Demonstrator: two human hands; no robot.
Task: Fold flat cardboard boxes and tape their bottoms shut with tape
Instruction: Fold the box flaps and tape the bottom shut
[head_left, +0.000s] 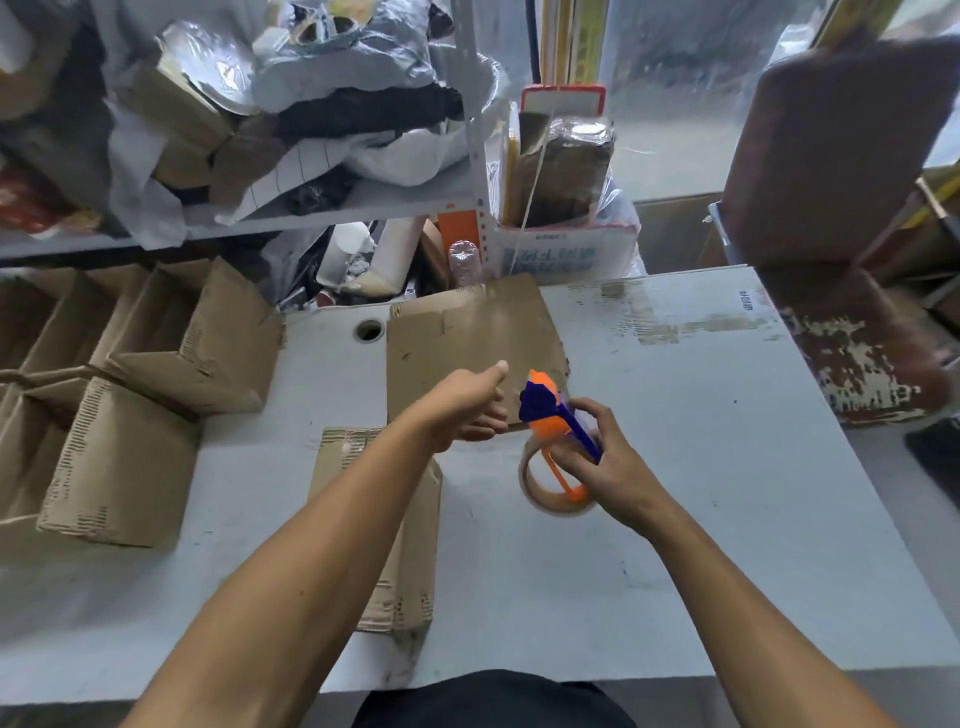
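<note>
Far to the left of both hands, folded boxes (156, 358) stand in a group beside the tabletop (701, 467). Under the left forearm lies a flat cardboard piece (410, 545). The left hand (462, 408) reaches forward over the near edge of a flat cardboard box (467, 343) — thumb stretched out, the other fingers curled under; whether they pinch the cardboard cannot be told. Just right of it, the right hand (608, 457) grips an orange and blue tape dispenser (553, 441) with its roll of tape, held above the tabletop and close to the box's near right corner. Well beyond the right hand stands a worn brown chair (852, 208).
</note>
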